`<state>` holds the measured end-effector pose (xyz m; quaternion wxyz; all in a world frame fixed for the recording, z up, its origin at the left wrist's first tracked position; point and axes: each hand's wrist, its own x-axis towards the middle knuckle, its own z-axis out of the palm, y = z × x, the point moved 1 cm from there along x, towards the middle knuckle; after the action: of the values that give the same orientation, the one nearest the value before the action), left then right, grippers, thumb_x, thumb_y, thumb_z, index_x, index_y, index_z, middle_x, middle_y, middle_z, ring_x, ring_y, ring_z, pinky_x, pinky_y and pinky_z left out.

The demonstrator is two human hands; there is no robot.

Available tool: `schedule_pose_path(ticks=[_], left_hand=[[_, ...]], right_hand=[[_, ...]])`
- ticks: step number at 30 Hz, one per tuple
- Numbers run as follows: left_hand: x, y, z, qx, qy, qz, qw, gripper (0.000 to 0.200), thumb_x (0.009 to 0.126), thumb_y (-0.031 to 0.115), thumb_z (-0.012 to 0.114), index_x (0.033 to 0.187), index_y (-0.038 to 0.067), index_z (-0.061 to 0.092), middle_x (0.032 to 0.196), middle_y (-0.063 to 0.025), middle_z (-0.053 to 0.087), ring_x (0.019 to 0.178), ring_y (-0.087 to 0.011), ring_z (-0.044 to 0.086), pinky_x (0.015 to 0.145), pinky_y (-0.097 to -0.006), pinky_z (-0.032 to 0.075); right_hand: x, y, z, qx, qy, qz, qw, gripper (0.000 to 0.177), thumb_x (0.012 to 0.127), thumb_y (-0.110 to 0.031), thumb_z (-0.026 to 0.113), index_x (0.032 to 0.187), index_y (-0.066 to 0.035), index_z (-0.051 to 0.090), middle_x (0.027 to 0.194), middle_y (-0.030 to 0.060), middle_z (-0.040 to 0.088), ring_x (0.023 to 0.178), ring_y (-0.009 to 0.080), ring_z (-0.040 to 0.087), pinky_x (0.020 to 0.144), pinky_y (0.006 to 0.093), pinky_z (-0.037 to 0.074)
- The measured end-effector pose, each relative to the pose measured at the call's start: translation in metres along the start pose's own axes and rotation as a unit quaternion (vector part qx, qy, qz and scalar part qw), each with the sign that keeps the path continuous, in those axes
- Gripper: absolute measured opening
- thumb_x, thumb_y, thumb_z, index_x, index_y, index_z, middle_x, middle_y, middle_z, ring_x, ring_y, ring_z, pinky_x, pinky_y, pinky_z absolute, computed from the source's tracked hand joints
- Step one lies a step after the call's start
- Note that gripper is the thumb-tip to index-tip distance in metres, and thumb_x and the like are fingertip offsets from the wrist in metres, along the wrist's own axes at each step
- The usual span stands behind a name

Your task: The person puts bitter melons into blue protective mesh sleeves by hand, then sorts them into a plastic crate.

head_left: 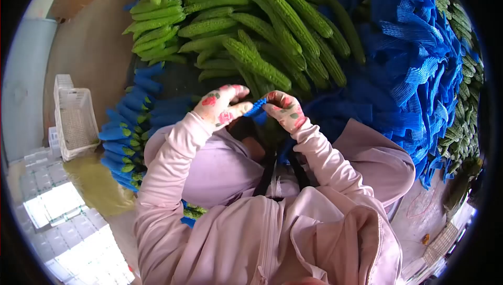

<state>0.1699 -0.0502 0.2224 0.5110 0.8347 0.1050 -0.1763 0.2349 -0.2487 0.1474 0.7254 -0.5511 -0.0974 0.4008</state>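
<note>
In front of my lap I hold a small bunched blue foam net sleeve (pixel 255 108) between my two hands, both in floral-print gloves. My left hand (pixel 222 106) pinches its left end between thumb and fingers. Its other end is in the closed fingers of my right hand (pixel 284 110). Just beyond my hands lies a heap of long, bumpy green bitter gourds (pixel 257 62), the closest only a short way from my fingers. No gourd shows inside the sleeve I hold.
A big pile of loose blue net sleeves (pixel 419 75) lies to my right, with more gourds (pixel 463 112) beyond it. Sleeved gourds (pixel 123 151) are stacked at my left. A white plastic crate (pixel 76 120) and white foam boxes (pixel 73 222) stand farther left.
</note>
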Motion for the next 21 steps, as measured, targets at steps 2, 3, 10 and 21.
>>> schedule_pose_path(ticks=[2, 3, 10, 21], left_hand=[[0.0, 0.01, 0.004, -0.12, -0.044, -0.068, 0.99, 0.037, 0.087, 0.018, 0.066, 0.115, -0.002, 0.054, 0.102, -0.0067, 0.06, 0.092, -0.0114, 0.056, 0.078, -0.0247, 0.047], [0.0, 0.012, 0.006, -0.148, -0.053, -0.097, 0.983, 0.033, 0.088, 0.018, 0.065, 0.112, -0.002, 0.056, 0.099, -0.005, 0.06, 0.09, -0.01, 0.056, 0.077, -0.0238, 0.046], [-0.006, 0.026, 0.019, -0.377, -0.004, -0.063, 0.924, 0.011, 0.089, 0.021, 0.064, 0.09, 0.011, 0.062, 0.075, 0.0046, 0.061, 0.062, -0.0033, 0.053, 0.054, -0.0172, 0.042], [-0.016, 0.068, 0.024, 0.17, 0.244, 0.33, 0.896, 0.016, 0.08, 0.007, 0.063, 0.095, 0.005, 0.061, 0.09, -0.0081, 0.062, 0.081, -0.0214, 0.061, 0.07, -0.0328, 0.05]], right_hand=[[-0.002, -0.027, 0.005, -0.073, 0.004, -0.079, 0.994, 0.011, 0.083, -0.002, 0.06, 0.094, -0.002, 0.062, 0.083, 0.0009, 0.06, 0.078, 0.0075, 0.055, 0.071, 0.0235, 0.045], [-0.005, -0.034, 0.009, -0.144, 0.008, -0.145, 0.979, 0.01, 0.084, -0.002, 0.059, 0.093, -0.002, 0.063, 0.085, 0.0009, 0.061, 0.081, 0.0075, 0.055, 0.073, 0.0241, 0.045], [-0.012, -0.044, 0.04, 0.103, -0.019, -0.117, 0.988, 0.06, 0.085, -0.022, 0.068, 0.13, 0.003, 0.036, 0.114, 0.0098, 0.051, 0.097, 0.0129, 0.052, 0.085, 0.0281, 0.045], [-0.008, -0.054, 0.01, -0.344, 0.157, -0.225, 0.898, 0.021, 0.076, -0.01, 0.066, 0.096, -0.005, 0.063, 0.085, 0.0153, 0.065, 0.078, 0.0278, 0.065, 0.069, 0.0338, 0.051]])
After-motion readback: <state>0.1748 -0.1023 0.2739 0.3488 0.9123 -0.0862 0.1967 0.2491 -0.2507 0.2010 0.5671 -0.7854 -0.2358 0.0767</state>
